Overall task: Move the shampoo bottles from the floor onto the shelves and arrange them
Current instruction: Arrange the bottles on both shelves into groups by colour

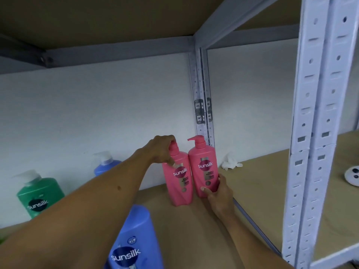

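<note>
Two pink Sunsilk pump bottles stand upright side by side at the back right of the brown shelf board (194,226). My left hand (162,150) grips the pump neck of the left pink bottle (179,183). My right hand (217,193) holds the lower body of the right pink bottle (205,167), thumb across its front. A blue Sunsilk bottle (134,243) stands close to me at the front. Another blue bottle (105,164) with a white pump and a green bottle (39,197) stand along the back wall on the left.
A grey perforated upright post (202,105) stands behind the pink bottles, and a white post (314,121) rises at the front right. On the neighbouring shelf lie a crumpled white tissue (230,162) and a round white object (352,175). Another shelf board runs overhead.
</note>
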### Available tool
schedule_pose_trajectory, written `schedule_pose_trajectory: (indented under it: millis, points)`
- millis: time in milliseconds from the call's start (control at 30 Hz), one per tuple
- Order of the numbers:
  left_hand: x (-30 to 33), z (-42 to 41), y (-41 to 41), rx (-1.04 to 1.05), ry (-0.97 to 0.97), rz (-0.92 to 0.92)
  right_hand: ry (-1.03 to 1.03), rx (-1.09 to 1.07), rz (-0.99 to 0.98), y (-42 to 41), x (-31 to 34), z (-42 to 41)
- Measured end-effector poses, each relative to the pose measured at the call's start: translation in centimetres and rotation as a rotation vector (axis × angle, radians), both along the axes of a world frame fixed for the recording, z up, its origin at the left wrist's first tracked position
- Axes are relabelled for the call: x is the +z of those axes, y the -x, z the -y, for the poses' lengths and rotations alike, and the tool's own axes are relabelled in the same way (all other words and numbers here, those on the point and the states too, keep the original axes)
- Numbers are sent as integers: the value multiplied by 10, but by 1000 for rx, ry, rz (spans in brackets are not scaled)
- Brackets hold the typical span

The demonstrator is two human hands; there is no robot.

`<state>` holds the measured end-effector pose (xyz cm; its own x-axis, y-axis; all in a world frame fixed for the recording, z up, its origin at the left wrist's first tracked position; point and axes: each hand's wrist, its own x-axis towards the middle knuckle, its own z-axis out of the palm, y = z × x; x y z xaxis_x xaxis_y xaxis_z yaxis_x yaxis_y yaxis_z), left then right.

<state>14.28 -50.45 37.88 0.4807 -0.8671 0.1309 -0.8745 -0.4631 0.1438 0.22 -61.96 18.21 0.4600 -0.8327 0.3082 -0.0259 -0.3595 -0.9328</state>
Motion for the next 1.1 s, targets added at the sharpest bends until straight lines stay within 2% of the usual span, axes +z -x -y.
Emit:
schedule_pose_trajectory:
  millis: [200,800,967,1100]
  points:
    - [1,-5,-4,-39,6,-53,18,-1,-1,-3,-1,-1]
    - [-6,-3,-6,14,13,-69,59,-3,-3,-4,-8,2]
    - [3,-9,7,50,-39,-91,32,2,22,4,-6,-7]
    - [22,-27,22,61,-11,-57,54,-1,-32,18,-8,-21]
